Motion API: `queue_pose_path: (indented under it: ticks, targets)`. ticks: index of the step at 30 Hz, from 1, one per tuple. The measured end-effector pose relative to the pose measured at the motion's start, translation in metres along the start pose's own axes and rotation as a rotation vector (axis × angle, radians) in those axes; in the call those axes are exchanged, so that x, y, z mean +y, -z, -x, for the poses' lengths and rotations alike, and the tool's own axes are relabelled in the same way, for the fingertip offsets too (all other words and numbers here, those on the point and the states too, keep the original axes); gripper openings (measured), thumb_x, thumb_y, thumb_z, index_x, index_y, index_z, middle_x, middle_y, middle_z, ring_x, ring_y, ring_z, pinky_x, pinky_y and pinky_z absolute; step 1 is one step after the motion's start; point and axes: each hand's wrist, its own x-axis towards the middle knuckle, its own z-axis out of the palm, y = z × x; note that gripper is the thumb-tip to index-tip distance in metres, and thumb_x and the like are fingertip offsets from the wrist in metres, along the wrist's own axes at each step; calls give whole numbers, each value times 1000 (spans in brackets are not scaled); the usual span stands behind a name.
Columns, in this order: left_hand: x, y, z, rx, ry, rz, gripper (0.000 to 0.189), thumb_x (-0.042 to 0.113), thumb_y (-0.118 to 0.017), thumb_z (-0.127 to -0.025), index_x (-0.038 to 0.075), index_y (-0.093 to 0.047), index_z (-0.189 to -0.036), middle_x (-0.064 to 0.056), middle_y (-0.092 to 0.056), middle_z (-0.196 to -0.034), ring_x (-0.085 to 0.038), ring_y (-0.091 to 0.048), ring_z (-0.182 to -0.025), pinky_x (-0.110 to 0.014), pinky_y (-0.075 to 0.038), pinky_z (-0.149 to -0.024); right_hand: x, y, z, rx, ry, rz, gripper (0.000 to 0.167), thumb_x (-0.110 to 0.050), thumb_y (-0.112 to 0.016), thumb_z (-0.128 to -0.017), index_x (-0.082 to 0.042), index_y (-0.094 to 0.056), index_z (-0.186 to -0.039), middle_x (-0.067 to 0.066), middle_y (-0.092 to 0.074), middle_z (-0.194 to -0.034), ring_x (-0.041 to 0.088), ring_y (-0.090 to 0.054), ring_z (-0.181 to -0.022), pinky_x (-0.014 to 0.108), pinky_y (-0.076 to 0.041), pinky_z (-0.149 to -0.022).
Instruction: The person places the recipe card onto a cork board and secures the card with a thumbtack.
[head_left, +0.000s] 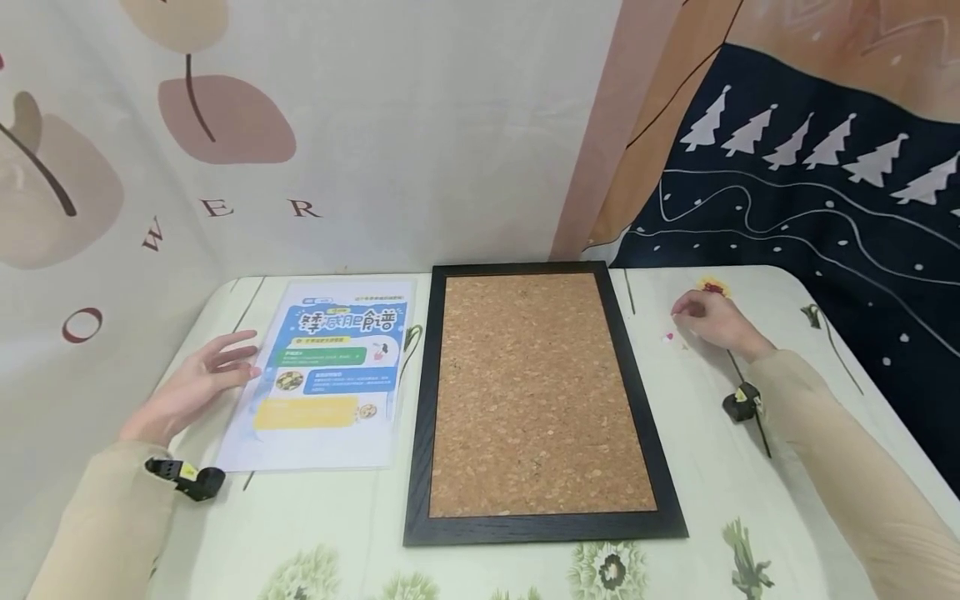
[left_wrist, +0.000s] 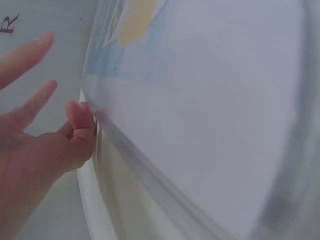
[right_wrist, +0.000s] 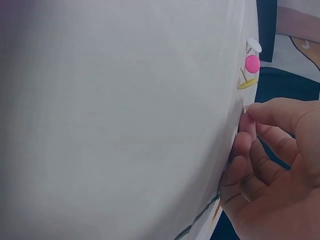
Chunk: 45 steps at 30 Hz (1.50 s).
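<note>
My left hand (head_left: 198, 379) lies at the left edge of a printed sheet (head_left: 326, 450) in a clear cover, its fingers loosely spread. In the left wrist view its thumb (left_wrist: 80, 120) is right at the edge of the sheet. To the right lies a cork board (head_left: 540, 392) with a black frame. Beyond it, my right hand (head_left: 716, 321) pinches a small thumbtack (right_wrist: 245, 109) between thumb and forefinger, mostly hidden by the fingertips. Close by in the right wrist view are a white thumbtack (right_wrist: 254, 45), a pink thumbtack (right_wrist: 252, 64) and a yellow thumbtack (right_wrist: 247, 84).
A pale flower-print cloth (head_left: 337, 517) covers the table. At the back hangs a light curtain (head_left: 420, 150) with printed letters, and a dark cloth (head_left: 787, 208) with white trees hangs at the right. Each wrist wears a small black camera (head_left: 197, 481).
</note>
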Motion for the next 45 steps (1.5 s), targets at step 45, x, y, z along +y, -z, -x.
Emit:
queue_pose_path:
  ticks: [45]
  targets:
    - [1,3,26,113,-131,365,61,-3,-45,-99,24,-32,-152,0,-38,-117,-3,-61,-88,-18,-50,-70,-6,8,6,44,86,-156,27,-19,-52,-101,2,-57,-118,22,-60,-118,25,-56,-101,22,-44,-74]
